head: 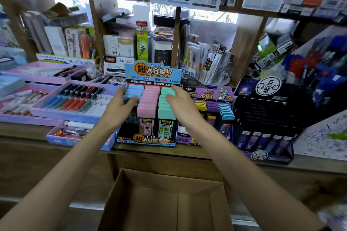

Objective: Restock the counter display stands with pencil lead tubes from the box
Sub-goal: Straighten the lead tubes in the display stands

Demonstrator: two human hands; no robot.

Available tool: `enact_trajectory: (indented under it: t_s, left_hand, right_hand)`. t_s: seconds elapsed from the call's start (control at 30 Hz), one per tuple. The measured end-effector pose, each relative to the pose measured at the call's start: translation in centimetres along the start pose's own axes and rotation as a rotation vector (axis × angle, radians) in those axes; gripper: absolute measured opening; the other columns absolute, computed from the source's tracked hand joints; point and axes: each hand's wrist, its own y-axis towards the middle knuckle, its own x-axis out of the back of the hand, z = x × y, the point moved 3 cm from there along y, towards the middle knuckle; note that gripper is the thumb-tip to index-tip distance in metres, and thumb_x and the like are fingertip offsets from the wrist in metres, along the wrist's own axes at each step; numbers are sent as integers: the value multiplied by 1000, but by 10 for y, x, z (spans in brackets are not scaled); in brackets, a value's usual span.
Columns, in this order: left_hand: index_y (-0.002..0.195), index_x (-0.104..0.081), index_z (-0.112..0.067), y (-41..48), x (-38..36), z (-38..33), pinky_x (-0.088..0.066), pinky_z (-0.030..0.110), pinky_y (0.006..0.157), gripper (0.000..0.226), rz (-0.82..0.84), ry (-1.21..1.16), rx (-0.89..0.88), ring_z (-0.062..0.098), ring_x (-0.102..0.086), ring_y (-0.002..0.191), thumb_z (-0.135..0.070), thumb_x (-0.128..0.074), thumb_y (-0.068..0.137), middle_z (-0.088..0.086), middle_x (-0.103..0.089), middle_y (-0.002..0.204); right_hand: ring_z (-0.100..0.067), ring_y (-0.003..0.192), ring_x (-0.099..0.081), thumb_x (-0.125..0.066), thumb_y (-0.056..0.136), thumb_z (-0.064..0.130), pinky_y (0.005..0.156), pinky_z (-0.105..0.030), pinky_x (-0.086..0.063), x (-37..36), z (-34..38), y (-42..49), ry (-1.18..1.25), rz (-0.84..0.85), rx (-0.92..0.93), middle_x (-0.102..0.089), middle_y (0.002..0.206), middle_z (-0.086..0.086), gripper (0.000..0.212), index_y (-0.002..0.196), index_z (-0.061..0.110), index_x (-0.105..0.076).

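Stationery crowds the wooden shelves behind a shop's wooden counter (169,151), where a blue display stand (153,73) marked "24PCS" sits at the front edge. Three rows of pencil lead tubes fill the stand: blue tubes (134,90) on its left side, pink tubes (148,103) in its middle and mint tubes (165,110) on its right side, all standing upright with their caps stepped upward toward the header card.

A person reaches over the stand with both bare arms. The left hand (120,108) rests on the blue row, fingers straight and close together toward the stand's left wall, thumb spread apart across the caps. The right hand (180,103) lies on the mint row, fingers extended and together toward the stand's back, thumb pointing inward toward the pink row. Neither hand pinches a tube.

An open cardboard box (169,202) stands below the stand, in front of the counter, flaps up. Just right of the stand is a purple display stand (206,95) with yellow, purple and blue-capped tubes; farther right of it stands a dark display stand (266,107) with tubes along its front row. Left of the blue stand lie lilac trays of pens (75,99).
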Motion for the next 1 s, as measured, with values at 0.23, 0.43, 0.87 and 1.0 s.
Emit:
enact_trajectory:
  t_s: [0.23, 0.43, 0.87, 1.0]
  left_hand:
    - [144, -29, -11, -2, -6, -1, -35, 26, 80, 54, -29, 4, -12, 12, -47, 99, -23, -51, 96, -6, -46, 113]
    - [146, -26, -13, 0, -4, 5, -36, 27, 85, 58, -2, -10, 5, 12, -46, 108, -27, -51, 96, -2, -46, 125]
    - [144, -27, -12, 0, -3, 5, -38, 29, 88, 56, -15, -7, -3, 18, -49, 109, -26, -51, 96, 8, -49, 133]
    - [144, -29, -15, 0, -2, 7, -38, 27, 84, 56, -11, 20, -11, 16, -50, 105, -28, -52, 95, 6, -49, 133]
  right_hand:
    - [-12, 145, -6, -37, 100, 21, 103, -17, -5, -24, -22, -1, 37, -80, -24, -8, 158, 2, 57, 150, 12, -11]
    - [-10, 145, -2, -38, 99, 22, 105, -17, -2, -31, -31, 5, 37, -123, -23, -2, 159, 4, 60, 150, 13, -7]
    - [-24, 135, -30, -40, 97, 16, 108, -27, -24, -27, -22, 31, -82, -167, -5, -32, 145, -10, 42, 136, 1, -36]
    - [-21, 145, -7, -39, 99, 21, 113, -27, -9, -29, -25, 33, -239, -137, 38, -8, 157, -7, 54, 146, 3, -21]
